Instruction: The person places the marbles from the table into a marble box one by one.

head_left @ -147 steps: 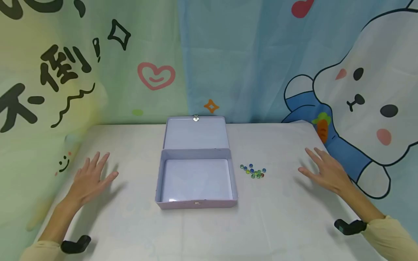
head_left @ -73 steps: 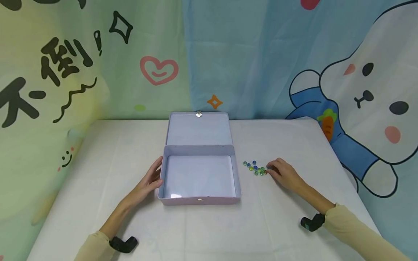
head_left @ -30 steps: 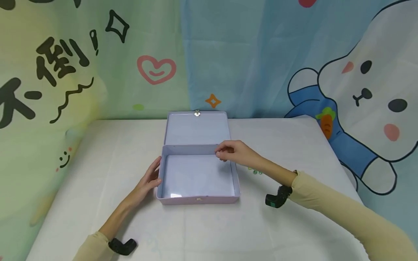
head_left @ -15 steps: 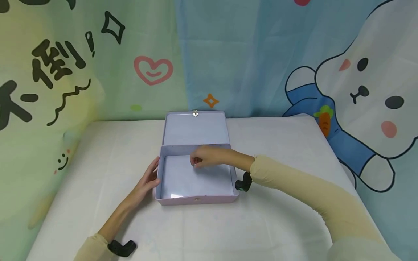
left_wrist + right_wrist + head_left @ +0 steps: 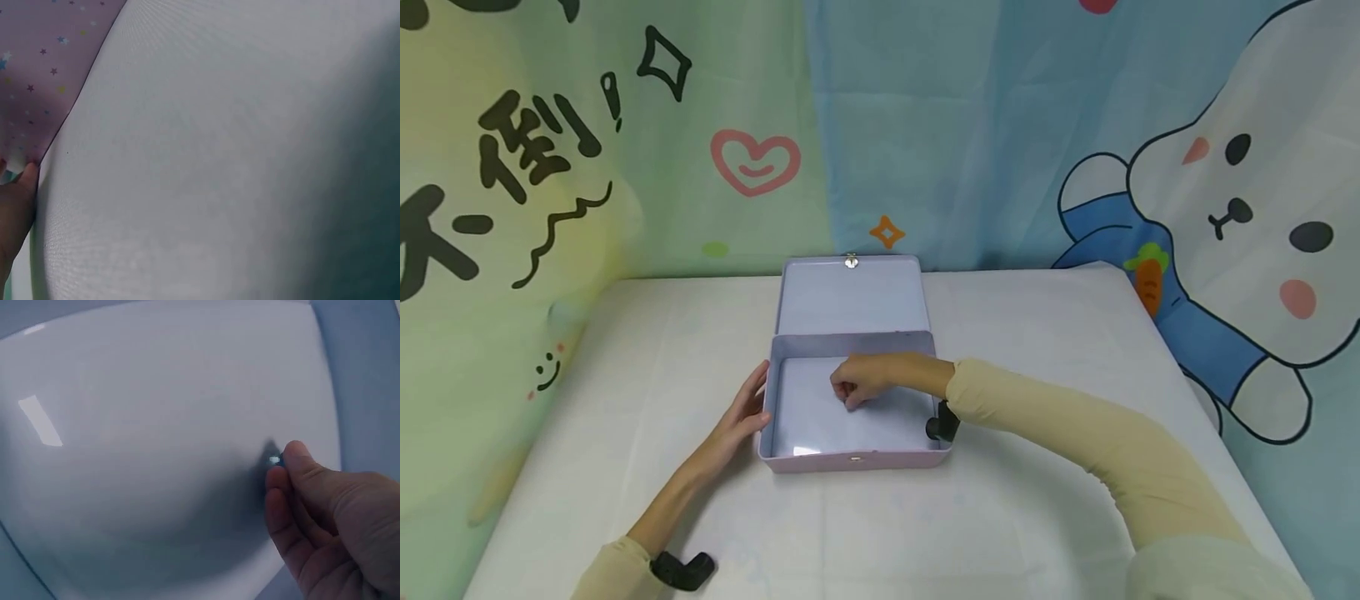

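A lilac tin box (image 5: 854, 461) lies on the white-covered table with its hinged lid (image 5: 852, 296) laid back behind it. My left hand (image 5: 736, 418) rests against the outside of its left wall, fingers mostly straight. In the left wrist view the thumb (image 5: 29, 175) touches the star-patterned side (image 5: 50, 69). Inside the box, low over the floor, my right hand (image 5: 867, 379) has its fingers curled. The right wrist view shows thumb and fingertips pinching a small dark glass marble (image 5: 275, 460), close to its shadow. Its colour is hard to tell.
The right sleeve (image 5: 1060, 417) crosses the table right of the box and hides the spot where several loose marbles lay earlier. A patterned curtain (image 5: 925, 150) hangs behind the table's back edge. Box walls stand around the right hand.
My left hand came to the box's left wall. My right hand went to the loose marbles, then moved left over the box wall with a marble and down inside, turning slightly toward the front.
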Demonstrator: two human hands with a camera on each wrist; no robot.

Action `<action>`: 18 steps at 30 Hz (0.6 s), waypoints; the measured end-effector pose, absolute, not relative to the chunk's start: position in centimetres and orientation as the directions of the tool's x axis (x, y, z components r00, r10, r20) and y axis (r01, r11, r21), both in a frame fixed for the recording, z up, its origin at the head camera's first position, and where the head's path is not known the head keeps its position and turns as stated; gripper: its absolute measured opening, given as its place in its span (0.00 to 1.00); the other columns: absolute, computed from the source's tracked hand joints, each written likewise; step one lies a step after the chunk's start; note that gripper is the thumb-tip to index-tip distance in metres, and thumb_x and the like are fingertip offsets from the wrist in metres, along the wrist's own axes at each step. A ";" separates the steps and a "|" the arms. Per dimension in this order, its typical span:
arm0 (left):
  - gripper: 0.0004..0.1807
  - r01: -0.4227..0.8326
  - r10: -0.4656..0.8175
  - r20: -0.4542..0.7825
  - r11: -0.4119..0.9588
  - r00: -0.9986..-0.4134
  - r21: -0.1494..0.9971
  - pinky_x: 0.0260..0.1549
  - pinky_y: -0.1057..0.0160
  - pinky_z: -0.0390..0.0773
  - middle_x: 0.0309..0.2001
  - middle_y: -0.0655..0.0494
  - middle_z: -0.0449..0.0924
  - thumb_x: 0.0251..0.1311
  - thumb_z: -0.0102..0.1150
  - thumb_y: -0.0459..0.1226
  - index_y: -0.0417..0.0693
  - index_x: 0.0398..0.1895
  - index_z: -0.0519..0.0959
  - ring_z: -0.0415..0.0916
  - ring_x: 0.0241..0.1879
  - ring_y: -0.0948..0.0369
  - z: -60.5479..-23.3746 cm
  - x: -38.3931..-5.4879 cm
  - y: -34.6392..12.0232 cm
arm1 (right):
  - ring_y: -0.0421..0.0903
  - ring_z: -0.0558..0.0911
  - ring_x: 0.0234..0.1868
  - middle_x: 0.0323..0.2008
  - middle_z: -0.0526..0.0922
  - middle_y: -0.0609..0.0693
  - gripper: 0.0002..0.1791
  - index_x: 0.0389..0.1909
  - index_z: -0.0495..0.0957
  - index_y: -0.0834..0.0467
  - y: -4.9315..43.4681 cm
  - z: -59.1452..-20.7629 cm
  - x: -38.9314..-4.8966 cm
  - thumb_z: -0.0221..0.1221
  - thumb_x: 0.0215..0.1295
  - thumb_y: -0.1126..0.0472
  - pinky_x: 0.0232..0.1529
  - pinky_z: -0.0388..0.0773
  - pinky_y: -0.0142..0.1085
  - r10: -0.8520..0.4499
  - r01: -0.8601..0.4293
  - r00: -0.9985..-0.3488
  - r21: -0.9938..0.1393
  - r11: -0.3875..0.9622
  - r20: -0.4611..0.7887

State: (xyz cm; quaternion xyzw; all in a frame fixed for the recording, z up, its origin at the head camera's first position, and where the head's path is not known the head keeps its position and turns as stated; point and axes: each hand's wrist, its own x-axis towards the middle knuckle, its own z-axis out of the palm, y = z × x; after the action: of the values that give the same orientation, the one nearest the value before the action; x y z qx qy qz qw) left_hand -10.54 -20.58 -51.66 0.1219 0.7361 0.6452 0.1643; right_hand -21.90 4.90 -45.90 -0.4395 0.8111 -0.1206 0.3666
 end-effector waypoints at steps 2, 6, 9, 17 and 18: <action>0.38 -0.030 0.394 -0.083 0.138 -0.915 0.990 0.67 0.30 0.45 0.79 0.45 0.31 0.70 0.42 0.39 0.67 0.78 0.39 0.35 0.76 0.35 -51.6 -10.6 -20.6 | 0.36 0.71 0.31 0.28 0.74 0.43 0.05 0.36 0.76 0.60 5.0 -46.1 -22.1 0.62 0.64 0.63 0.35 0.68 0.24 -0.802 -0.615 -0.348 -0.527 0.586 -0.486; 0.38 -0.027 0.396 -0.082 0.141 -0.914 0.990 0.66 0.30 0.44 0.79 0.46 0.31 0.70 0.42 0.39 0.67 0.78 0.39 0.35 0.76 0.35 -51.6 -10.6 -20.5 | 0.37 0.71 0.32 0.29 0.74 0.44 0.06 0.37 0.75 0.59 5.1 -46.3 -22.2 0.62 0.64 0.63 0.36 0.68 0.24 -0.804 -0.605 -0.352 -0.539 0.586 -0.479; 0.38 -0.032 0.389 -0.086 0.145 -0.917 0.989 0.67 0.30 0.44 0.79 0.46 0.32 0.70 0.42 0.40 0.68 0.78 0.39 0.35 0.76 0.35 -51.6 -10.6 -20.6 | 0.37 0.71 0.33 0.29 0.74 0.43 0.06 0.38 0.75 0.58 5.0 -46.3 -22.2 0.62 0.64 0.62 0.36 0.68 0.24 -0.805 -0.604 -0.352 -0.541 0.585 -0.477; 0.38 -0.030 0.386 -0.087 0.152 -0.918 0.988 0.66 0.29 0.45 0.79 0.47 0.32 0.70 0.42 0.40 0.68 0.78 0.39 0.35 0.76 0.35 -51.7 -10.6 -20.5 | 0.37 0.72 0.34 0.33 0.77 0.46 0.11 0.43 0.76 0.60 5.0 -45.9 -22.2 0.63 0.62 0.62 0.39 0.70 0.25 -0.802 -0.612 -0.341 -0.531 0.585 -0.490; 0.38 -0.028 0.387 -0.084 0.149 -0.918 0.988 0.66 0.30 0.45 0.79 0.47 0.32 0.70 0.42 0.40 0.67 0.78 0.39 0.36 0.76 0.35 -51.7 -10.6 -20.5 | 0.38 0.73 0.35 0.34 0.78 0.47 0.13 0.46 0.76 0.60 5.1 -45.6 -22.2 0.64 0.62 0.62 0.40 0.71 0.25 -0.801 -0.618 -0.339 -0.526 0.585 -0.492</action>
State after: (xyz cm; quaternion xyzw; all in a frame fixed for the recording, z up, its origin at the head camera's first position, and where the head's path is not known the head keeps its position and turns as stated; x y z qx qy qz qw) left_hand -10.60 -20.52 -51.71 0.1212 0.7406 0.6409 0.1617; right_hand -22.20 5.15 -45.61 -0.4386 0.8089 -0.1236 0.3715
